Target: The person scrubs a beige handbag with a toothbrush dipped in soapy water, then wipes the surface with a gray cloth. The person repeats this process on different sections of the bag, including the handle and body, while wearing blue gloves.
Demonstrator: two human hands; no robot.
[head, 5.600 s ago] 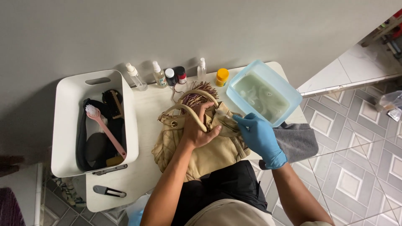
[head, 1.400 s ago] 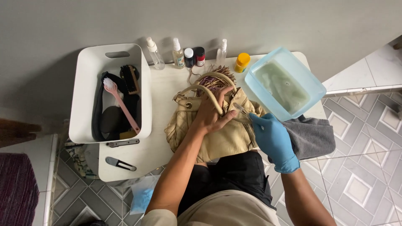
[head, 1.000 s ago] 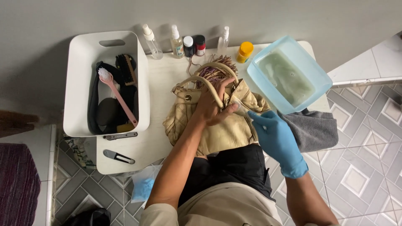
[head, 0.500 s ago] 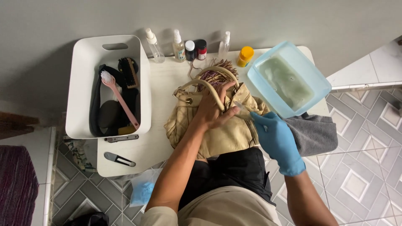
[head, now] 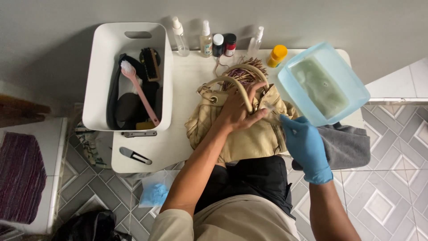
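Note:
A tan leather handbag (head: pixel 243 134) with a curved handle (head: pixel 234 82) lies on the white table (head: pixel 165 147) in front of me. My bare left hand (head: pixel 238 111) presses on the bag's upper part, fingers spread beside the handle. My right hand (head: pixel 303 140), in a blue glove, is at the bag's right edge and pinches a small pale item against the leather; I cannot tell what that item is. Dark reddish fringe (head: pixel 247 67) sticks out at the bag's top.
A white bin (head: pixel 100 89) at the left holds a pink brush (head: pixel 140 93) and dark brushes. Spray bottles (head: pixel 180 38), small jars (head: pixel 229 42) and a yellow-capped jar (head: pixel 276 56) line the wall. A blue tub (head: pixel 352 85) of cloudy liquid sits right, over a grey cloth (head: pixel 350 145). Small clippers (head: pixel 133 155) lie near the table's front edge.
My gloved right hand has stayed at the bag's right edge, shifting slightly. My left hand keeps pressing the bag. The view has drifted a little.

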